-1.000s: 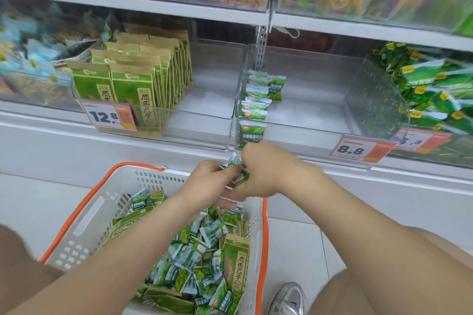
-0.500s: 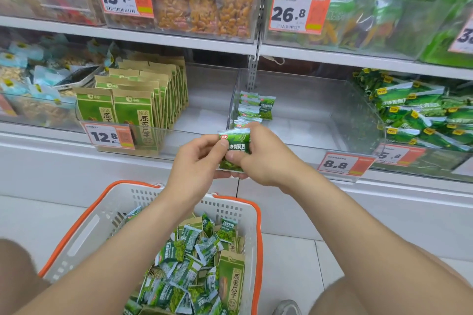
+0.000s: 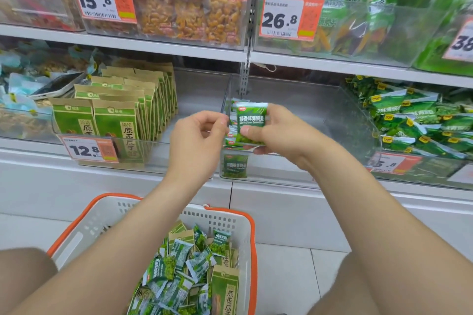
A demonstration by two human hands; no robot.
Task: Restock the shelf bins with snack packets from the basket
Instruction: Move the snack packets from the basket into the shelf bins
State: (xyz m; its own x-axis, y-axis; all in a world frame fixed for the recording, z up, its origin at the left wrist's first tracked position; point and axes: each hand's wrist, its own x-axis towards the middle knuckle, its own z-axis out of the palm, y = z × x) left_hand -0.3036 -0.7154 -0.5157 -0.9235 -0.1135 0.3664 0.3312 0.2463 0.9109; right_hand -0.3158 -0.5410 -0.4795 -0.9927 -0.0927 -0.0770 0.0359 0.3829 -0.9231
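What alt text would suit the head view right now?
The right hand holds a small green pea packet upright before a nearly empty clear bin; the left hand is beside it, empty. Below, a white basket holds more packets.

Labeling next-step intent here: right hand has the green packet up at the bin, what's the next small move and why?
Probably carry the packet forward over the clear bin's front wall and stand it with the row of matching packets along the bin's left side. The right hand pinches it upright just in front of that row, the left hand is curled beside it, and most of the bin looks bare.
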